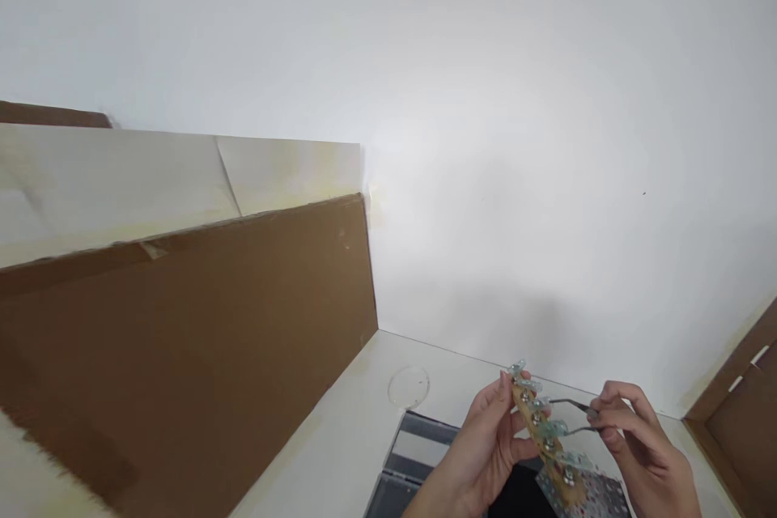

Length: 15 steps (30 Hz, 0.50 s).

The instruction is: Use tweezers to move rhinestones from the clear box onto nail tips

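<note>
My left hand (486, 445) holds a long tan strip (528, 411) by its upper part, with the strip slanting down to the right. Along the strip sit several greenish translucent pieces (554, 427) and shiny round metal parts. My right hand (643, 441) is closed on dark curved tweezers (586, 411); their two tips are apart and reach the greenish pieces near the middle of the strip. Below the strip's lower end is a grey sheet (598, 494) dotted with small bits.
A clear round dish (409, 388) lies on the white table (340, 421). Dark flat cases (418, 441) lie left of my hands. A brown cardboard panel (200, 356) stands at the left, another (746, 421) at the right, and a white wall (486, 137) behind.
</note>
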Each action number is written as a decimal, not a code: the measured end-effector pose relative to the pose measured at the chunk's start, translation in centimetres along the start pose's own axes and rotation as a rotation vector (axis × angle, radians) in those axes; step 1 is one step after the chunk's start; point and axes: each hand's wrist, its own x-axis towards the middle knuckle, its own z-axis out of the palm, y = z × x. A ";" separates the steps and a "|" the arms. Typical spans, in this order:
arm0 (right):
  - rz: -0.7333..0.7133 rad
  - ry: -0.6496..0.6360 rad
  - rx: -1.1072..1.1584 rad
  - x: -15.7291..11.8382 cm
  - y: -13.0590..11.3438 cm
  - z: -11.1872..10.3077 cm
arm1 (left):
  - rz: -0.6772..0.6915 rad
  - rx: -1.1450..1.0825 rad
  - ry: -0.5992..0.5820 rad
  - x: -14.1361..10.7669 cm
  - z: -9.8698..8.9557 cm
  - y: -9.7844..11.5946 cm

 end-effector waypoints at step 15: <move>0.148 0.125 -0.059 -2.4 1.7 -1.2 | 0.056 0.050 0.010 0.8 -2.0 -0.6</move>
